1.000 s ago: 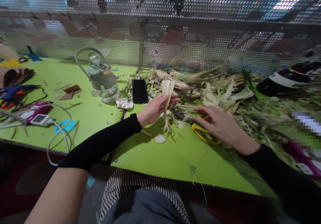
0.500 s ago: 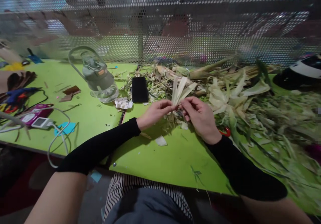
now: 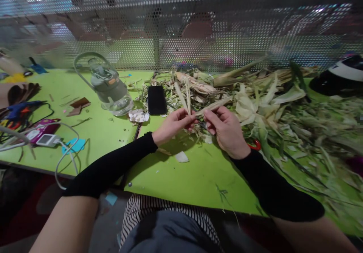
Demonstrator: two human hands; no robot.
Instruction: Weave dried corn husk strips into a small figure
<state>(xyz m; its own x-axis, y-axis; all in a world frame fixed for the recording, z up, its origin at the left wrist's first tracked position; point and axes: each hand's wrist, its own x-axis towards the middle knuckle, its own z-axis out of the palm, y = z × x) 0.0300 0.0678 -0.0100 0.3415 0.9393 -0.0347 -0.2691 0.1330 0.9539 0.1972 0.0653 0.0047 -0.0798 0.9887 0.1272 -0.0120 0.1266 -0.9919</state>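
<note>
My left hand [image 3: 176, 125] is closed, its thumb and fingers pinching the lower ends of pale corn husk strips [image 3: 187, 96]. Narrow strips stand up from this pinch, and another husk strip [image 3: 216, 105] slants off to the right. Close beside it, my right hand [image 3: 228, 134] is closed too, its thumb and forefinger on the right-slanting strip near its base. The fingers partly hide where the strips meet. Below the hands, a pale husk scrap [image 3: 182, 157] lies on the green table [image 3: 176, 185].
Husks and shreds [image 3: 306, 132] cover the table's back and right. A black phone [image 3: 157, 100], a water bottle [image 3: 110, 90] and crumpled white tissue [image 3: 138, 115] stand or lie left of my hands. A red-handled tool [image 3: 255, 144] is partly buried. Perforated metal screen [image 3: 159, 53] rises behind.
The fanned husk strips have parted: some now lean left over my left hand, while one is bent down to the right. My hands have moved slightly apart.
</note>
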